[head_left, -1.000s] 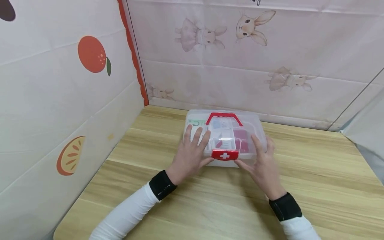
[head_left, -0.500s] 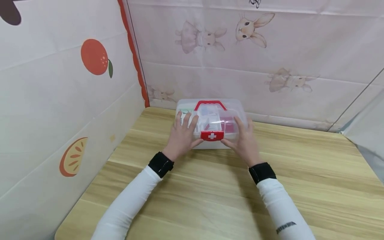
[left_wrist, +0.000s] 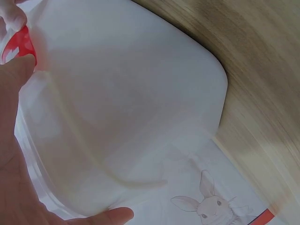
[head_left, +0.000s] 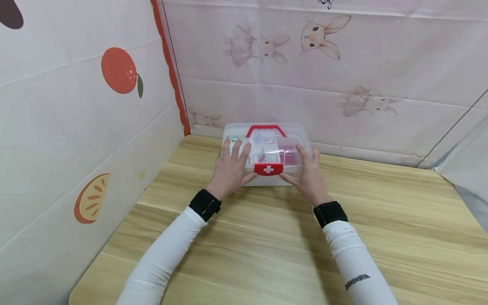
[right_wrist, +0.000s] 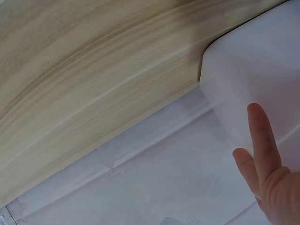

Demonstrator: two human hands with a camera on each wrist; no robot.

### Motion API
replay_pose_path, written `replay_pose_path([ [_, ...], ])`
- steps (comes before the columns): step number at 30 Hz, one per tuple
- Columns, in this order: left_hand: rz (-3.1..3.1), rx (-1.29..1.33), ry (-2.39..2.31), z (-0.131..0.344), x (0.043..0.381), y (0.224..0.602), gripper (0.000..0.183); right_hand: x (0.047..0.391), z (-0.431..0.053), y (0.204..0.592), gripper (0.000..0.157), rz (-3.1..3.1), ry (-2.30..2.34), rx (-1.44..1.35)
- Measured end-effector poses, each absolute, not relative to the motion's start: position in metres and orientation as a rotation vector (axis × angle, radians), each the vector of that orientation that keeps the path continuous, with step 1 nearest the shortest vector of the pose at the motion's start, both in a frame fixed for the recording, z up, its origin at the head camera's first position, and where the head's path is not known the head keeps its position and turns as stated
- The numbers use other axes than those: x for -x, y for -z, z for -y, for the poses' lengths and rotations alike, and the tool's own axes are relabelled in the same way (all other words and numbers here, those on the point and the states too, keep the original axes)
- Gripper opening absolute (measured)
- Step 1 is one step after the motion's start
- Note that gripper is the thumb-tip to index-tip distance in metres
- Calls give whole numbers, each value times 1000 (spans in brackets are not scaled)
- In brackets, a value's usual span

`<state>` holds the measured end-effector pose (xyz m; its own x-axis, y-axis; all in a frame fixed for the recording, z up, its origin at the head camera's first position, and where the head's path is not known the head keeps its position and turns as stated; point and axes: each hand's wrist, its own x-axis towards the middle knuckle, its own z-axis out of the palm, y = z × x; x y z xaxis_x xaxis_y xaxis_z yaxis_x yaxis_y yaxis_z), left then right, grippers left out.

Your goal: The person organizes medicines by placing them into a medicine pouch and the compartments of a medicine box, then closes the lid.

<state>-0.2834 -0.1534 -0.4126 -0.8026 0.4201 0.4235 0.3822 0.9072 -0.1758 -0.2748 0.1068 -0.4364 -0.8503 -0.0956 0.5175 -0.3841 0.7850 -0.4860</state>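
A translucent first-aid box (head_left: 268, 180) sits on the wooden table near the back wall, its lid down. It has a red carrying handle (head_left: 266, 127) and a red latch (head_left: 268, 169) with a white cross. My left hand (head_left: 229, 170) holds the box's left side, fingers spread over the lid and thumb beside the latch. On the opposite side, my right hand (head_left: 309, 177) holds it with its thumb at the latch's right end. Through the lid show a white tray (head_left: 270, 148) and a pink item (head_left: 288, 156). The right wrist view shows two fingers (right_wrist: 263, 140) along the box's side.
The wooden table (head_left: 244, 254) reaches from the hands toward the viewer and to the right. Close behind the box stands a wall covering (head_left: 316, 93) with rabbit prints. A second covering (head_left: 57, 140) with fruit prints runs along the left edge.
Both hands have moved the first-aid box back and to the left across the table, closer to the wall. Over the last half second it has shifted only slightly further back.
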Motion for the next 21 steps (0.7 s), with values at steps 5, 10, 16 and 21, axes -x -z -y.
replay_pose_path([
  [5,2637,569,-108,152,283,411,95,274,-107,436,100,2503,-816,-355],
  [10,2655,564,-113,152,281,411,96,273,-108,437,100,2508,-818,-359],
  [16,2663,543,-149,152,280,412,96,273,-108,439,101,2504,-811,-380],
  [21,2670,520,-148,150,282,410,97,276,-109,437,101,2506,-756,-378],
])
